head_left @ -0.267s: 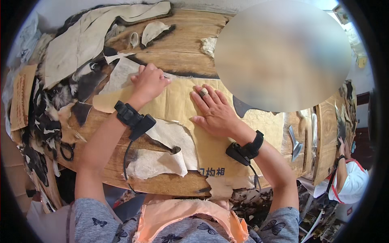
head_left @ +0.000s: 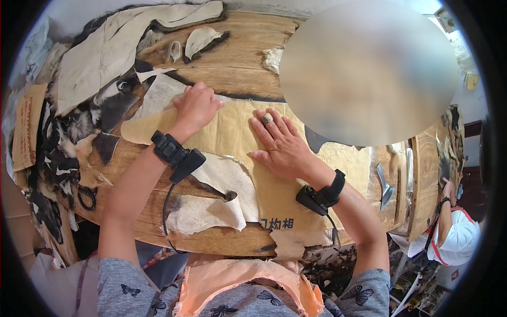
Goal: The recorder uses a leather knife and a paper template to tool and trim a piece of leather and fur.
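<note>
My right hand (head_left: 280, 145) lies flat with fingers spread on a yellow-brown paper pattern sheet (head_left: 232, 124), a ring on one finger. At the sheet's far edge my left hand (head_left: 197, 108) is closed, its fingers curled down. Whatever it may hold is hidden beneath the fingers. Under and beyond the paper lies a pale hide piece (head_left: 156, 98) with dark fur along its edge. Closer to me, another cream hide piece (head_left: 208, 211) has a curled end and partly slips under the sheet.
The wooden table (head_left: 232, 47) also bears a large pale hide (head_left: 100, 61) at far left and dark fur scraps (head_left: 68, 124) below it. A metal-headed tool (head_left: 385, 187) lies on the right. Another person's arm (head_left: 445, 216) shows at far right. A blurred patch covers the upper right.
My left hand has shifted very slightly, and a small glint seen by its fingertips no longer shows. My right hand stays flat, with the paper shifted very slightly right.
</note>
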{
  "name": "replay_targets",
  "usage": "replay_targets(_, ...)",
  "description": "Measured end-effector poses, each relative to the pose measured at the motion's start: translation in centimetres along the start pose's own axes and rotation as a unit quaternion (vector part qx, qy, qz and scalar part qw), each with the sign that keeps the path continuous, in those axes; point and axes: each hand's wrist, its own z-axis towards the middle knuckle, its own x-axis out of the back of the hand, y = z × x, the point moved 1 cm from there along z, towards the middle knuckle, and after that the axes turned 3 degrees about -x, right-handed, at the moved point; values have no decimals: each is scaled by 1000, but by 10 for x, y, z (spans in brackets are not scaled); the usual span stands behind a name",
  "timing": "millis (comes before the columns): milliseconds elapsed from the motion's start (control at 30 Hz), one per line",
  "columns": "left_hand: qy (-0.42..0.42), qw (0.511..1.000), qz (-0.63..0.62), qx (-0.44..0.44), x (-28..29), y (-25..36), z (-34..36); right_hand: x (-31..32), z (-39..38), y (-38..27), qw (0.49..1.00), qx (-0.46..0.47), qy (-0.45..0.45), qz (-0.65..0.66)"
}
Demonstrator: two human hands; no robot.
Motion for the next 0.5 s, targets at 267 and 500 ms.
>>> replay_targets(267, 29, 997, 63, -28, 20, 27, -1, 9, 7, 2, 999, 20, 25, 43)
replay_targets(500, -63, 868, -453, -193, -42, 17, -30, -66, 49, 5, 975, 81, 112, 176)
